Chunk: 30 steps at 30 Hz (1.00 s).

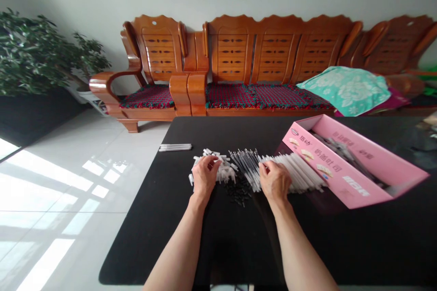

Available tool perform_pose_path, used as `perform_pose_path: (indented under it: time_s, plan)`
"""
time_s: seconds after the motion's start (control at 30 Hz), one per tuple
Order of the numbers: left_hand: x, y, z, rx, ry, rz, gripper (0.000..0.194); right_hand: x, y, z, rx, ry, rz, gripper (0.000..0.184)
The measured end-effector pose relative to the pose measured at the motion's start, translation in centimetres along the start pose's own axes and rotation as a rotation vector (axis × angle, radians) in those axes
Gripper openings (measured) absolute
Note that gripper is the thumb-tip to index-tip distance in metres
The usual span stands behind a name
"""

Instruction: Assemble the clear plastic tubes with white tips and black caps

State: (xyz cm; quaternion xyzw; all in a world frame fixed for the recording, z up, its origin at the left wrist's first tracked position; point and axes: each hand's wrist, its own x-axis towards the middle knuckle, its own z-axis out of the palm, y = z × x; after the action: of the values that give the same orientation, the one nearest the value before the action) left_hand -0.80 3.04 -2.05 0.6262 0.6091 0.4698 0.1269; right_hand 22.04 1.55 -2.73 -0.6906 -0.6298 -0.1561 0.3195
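My left hand is over a loose pile of small white pen caps, thumb and fingers pinched together. Whatever is between those fingertips is too small to make out. My right hand rests at the left end of a row of white pen barrels, its fingers closed on what looks like one barrel, mostly hidden by the hand. Between the hands lies a bundle of thin dark pen refills with metallic tips. Small black plugs are scattered nearer to me.
Several white pens lie side by side at the black table's left edge. A pink cardboard box with dark and clear items inside stands on the right. Behind are wooden seats, a turquoise cloth and a potted plant.
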Motion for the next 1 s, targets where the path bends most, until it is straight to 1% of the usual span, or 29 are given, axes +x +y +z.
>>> perform_pose_path:
  time_s: [0.13,0.2,0.3,0.37,0.43,0.57,0.7,0.8,0.93,1.0]
  plan:
    - [1.4,-2.4,-1.7,0.119,0.209,-0.070,0.017,-0.3,-0.4,0.3,0.026,0.020,-0.020,0.030]
    - [2.1,-3.8,-2.6,0.201,0.232,-0.088,0.027,-0.3,-0.5,0.4,0.038,0.037,-0.013,0.032]
    - [3.0,-5.4,-3.3,0.315,0.183,-0.175,0.035,-0.3,-0.6,0.4,0.063,0.054,-0.015,0.035]
    - [3.6,-6.1,-3.4,0.365,0.129,-0.223,0.038,-0.4,-0.6,0.4,0.077,0.062,-0.018,0.036]
    - [4.3,-6.6,-3.2,0.405,0.058,-0.234,0.041,-0.4,-0.7,0.4,0.087,0.067,-0.015,0.037]
    - [6.0,-7.6,-2.8,0.506,-0.076,-0.205,0.047,-0.4,-0.7,0.4,0.100,0.067,-0.012,0.036]
    - [7.4,-8.5,-3.0,0.583,-0.169,-0.112,0.046,-0.4,-0.6,0.5,0.087,0.055,-0.012,0.035]
    - [7.1,-8.7,-3.5,0.609,-0.200,-0.056,0.042,-0.5,-0.6,0.6,0.073,0.040,0.019,0.034]
    - [5.3,-8.2,-4.5,0.651,-0.157,-0.048,0.037,-0.5,-0.6,0.8,0.062,0.016,0.054,0.033]
    - [4.4,-7.7,-4.9,0.670,-0.156,-0.055,0.035,-0.5,-0.6,0.8,0.064,0.007,0.057,0.032]
